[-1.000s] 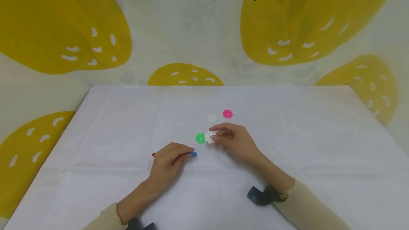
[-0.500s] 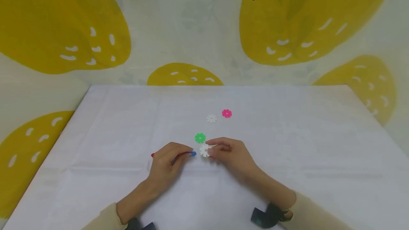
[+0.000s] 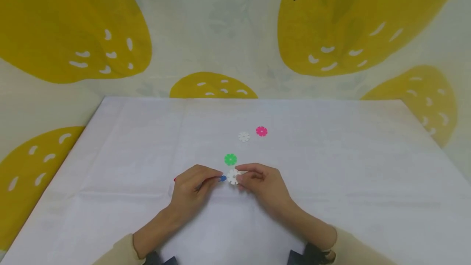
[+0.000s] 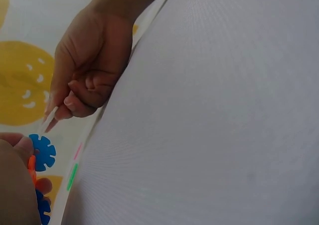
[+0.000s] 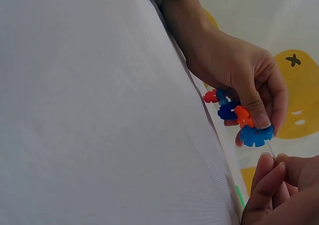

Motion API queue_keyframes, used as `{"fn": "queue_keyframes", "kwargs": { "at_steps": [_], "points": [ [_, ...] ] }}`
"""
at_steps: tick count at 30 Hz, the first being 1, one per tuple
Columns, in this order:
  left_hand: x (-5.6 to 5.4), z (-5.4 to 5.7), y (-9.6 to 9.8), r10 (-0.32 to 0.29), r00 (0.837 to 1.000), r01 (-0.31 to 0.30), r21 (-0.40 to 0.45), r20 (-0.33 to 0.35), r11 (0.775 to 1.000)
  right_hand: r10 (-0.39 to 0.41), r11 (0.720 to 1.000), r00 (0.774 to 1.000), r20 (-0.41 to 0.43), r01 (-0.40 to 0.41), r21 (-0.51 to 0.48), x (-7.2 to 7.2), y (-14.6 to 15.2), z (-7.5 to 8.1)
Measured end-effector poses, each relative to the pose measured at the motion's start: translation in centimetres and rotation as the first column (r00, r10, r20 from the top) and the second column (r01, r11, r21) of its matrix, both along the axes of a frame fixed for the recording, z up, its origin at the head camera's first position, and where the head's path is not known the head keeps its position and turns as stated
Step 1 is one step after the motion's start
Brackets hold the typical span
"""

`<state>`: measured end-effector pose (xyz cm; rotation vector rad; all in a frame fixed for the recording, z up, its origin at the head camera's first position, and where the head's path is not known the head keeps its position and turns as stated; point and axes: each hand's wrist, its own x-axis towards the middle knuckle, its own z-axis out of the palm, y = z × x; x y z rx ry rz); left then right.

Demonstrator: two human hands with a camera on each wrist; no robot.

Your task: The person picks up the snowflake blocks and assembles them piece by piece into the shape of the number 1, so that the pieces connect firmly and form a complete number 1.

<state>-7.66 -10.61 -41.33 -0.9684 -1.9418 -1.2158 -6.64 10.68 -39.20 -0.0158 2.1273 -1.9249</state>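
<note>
My left hand [image 3: 191, 183] pinches a chain of slotted snowflake discs by its end. In the right wrist view the chain shows a red disc [image 5: 210, 96], a dark blue disc [image 5: 228, 110], an orange disc [image 5: 244, 116] and a blue disc [image 5: 256, 136] under the thumb. Facing it, my right hand [image 3: 266, 183] pinches a white snowflake disc [image 3: 232, 177] between thumb and fingers. The white disc's edge is close to the blue one; whether they touch I cannot tell. From the head view, my left hand covers most of the chain.
Flat on the white-covered table [image 3: 331, 142], beyond the hands, lie a green disc [image 3: 230, 159], another white disc [image 3: 244, 136] and a pink disc [image 3: 261, 131]. Behind the table hangs a pale cloth [image 3: 228, 32] with yellow fruit shapes.
My right hand has brought the white disc from beside the green disc nearer to me and leftward, up to the blue end of the chain. The left hand has stayed almost still.
</note>
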Motion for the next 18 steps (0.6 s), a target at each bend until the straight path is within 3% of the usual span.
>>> {"fn": "queue_keyframes", "kwargs": {
  "at_steps": [18],
  "points": [
    [0.1, -0.06, 0.04, -0.022, 1.0, 0.022, -0.002, 0.004, 1.0, 0.041, 0.998, 0.999, -0.021, -0.041, -0.037, 0.29, -0.05, 0.04]
  ]
}}
